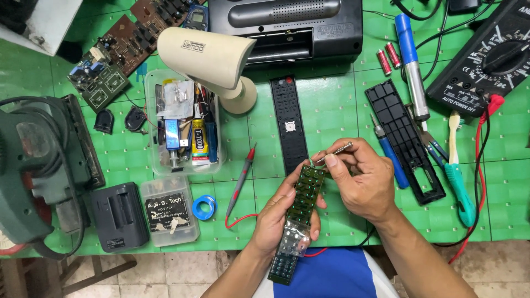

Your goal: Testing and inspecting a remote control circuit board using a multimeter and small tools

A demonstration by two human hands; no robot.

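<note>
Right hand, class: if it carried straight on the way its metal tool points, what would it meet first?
The right hand aims the thin tool down-left, so it would likely first meet the green circuit board held by the left hand.

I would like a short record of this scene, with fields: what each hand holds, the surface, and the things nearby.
Left hand: holds a long green circuit board from below, board tilted toward the camera.
Right hand: pinches a thin metal tool, its tip at the board's upper end.
Surface: green tiled mat.
Beside the hands: black remote front cover, black remote back shell, blue screwdriver, red probe.
Farther away: multimeter, two red batteries, clear parts box, white camera.
</note>
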